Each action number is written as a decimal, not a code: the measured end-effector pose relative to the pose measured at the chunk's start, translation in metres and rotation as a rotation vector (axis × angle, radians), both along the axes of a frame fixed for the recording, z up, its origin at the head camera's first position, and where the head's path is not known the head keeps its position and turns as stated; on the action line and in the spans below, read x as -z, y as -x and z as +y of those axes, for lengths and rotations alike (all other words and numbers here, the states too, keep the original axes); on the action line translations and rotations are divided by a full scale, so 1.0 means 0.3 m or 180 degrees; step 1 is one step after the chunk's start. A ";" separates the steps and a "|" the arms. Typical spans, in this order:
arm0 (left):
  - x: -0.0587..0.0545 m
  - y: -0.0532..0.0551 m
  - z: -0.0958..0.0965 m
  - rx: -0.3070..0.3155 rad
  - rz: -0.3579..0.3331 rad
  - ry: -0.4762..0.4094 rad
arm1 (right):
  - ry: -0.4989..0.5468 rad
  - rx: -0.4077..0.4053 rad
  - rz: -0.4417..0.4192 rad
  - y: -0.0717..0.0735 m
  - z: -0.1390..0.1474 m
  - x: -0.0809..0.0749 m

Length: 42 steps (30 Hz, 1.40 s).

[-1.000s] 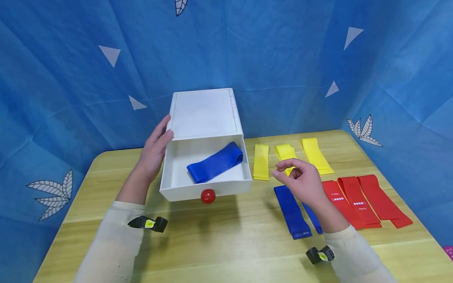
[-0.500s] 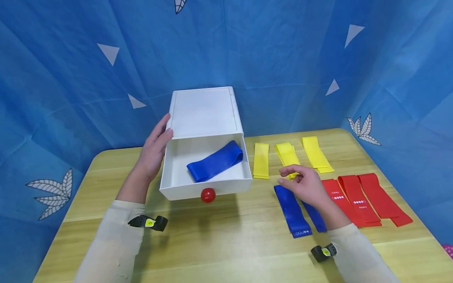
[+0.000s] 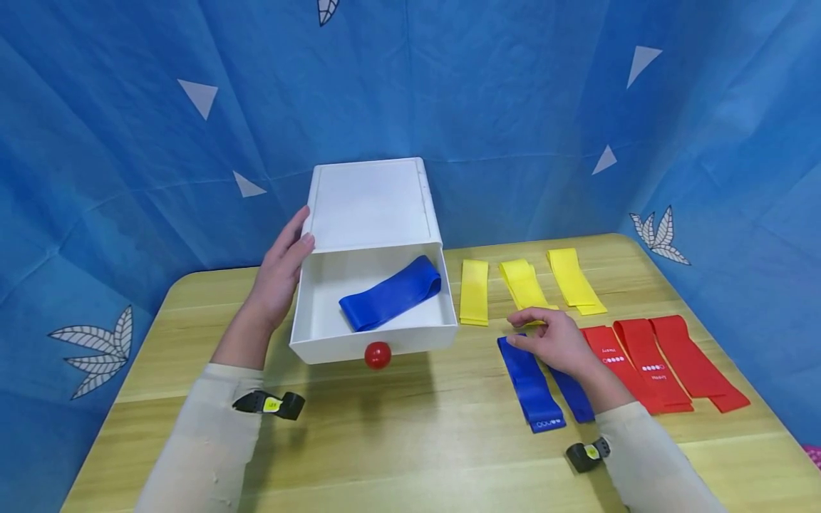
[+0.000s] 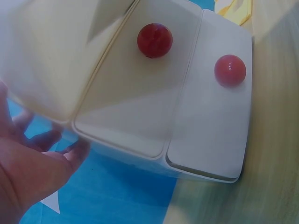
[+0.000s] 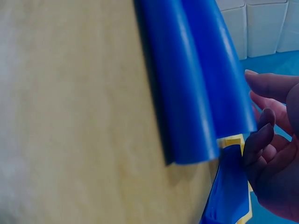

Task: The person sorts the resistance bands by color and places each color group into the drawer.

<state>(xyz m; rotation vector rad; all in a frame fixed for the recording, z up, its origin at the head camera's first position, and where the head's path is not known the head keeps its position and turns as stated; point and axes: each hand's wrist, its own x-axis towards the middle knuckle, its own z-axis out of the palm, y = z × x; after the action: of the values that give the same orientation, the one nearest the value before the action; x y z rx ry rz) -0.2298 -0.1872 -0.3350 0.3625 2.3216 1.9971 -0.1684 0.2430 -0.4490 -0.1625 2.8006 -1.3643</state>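
Note:
My left hand (image 3: 276,274) rests its fingers along the left side of a white drawer cabinet (image 3: 372,206). The cabinet's top drawer (image 3: 321,345) is pulled out, with a red ball knob (image 3: 378,355) on its front. Inside it lies a folded blue resistance band (image 3: 391,293). Over the far end of another blue resistance band (image 3: 531,388) hovers my right hand (image 3: 558,345), thumb and forefinger apart. In the right wrist view, the fingertips are close beside the end of a blue band (image 5: 187,93); whether they touch it is unclear. A further blue band (image 3: 574,395) lies partly under that hand.
Yellow bands (image 3: 474,292) lie in a row right of the cabinet. Several red bands (image 3: 654,367) printed with white marks lie at the table's right. Two lower drawers with red knobs (image 4: 155,40) show in the left wrist view. A blue curtain (image 3: 513,107) hangs behind the table.
My right hand has moved a little right and down, nearer the blue bands on the table. The left hand and the drawer stay where they were.

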 end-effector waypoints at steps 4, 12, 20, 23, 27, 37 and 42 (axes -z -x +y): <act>-0.002 -0.002 0.000 -0.0006 0.0012 -0.0019 | -0.0050 -0.0019 -0.0036 0.001 0.005 0.008; -0.001 -0.003 0.001 0.0014 0.0023 0.0020 | -0.0117 -0.0138 -0.0134 -0.005 0.017 0.018; 0.004 -0.003 0.000 -0.0009 0.0002 0.0039 | -0.0270 -0.0212 -0.0064 -0.007 0.016 0.027; 0.006 -0.004 0.000 -0.0018 0.0003 0.0042 | -0.0338 -0.0235 -0.0048 -0.007 0.014 0.033; 0.007 -0.004 0.000 -0.0014 0.0009 0.0034 | -0.0393 -0.0246 -0.0061 -0.005 0.011 0.038; 0.005 -0.002 0.000 -0.0015 0.0038 0.0042 | -0.0518 -0.0340 -0.0038 -0.005 0.011 0.032; 0.003 -0.001 0.001 -0.0007 0.0042 0.0036 | -0.0433 -0.0281 -0.0081 -0.012 0.012 0.022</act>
<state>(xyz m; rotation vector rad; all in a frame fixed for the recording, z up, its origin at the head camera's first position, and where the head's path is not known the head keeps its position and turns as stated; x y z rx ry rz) -0.2295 -0.1867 -0.3359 0.3737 2.3410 1.9876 -0.1649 0.2466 -0.4557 -0.2604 2.8159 -1.1454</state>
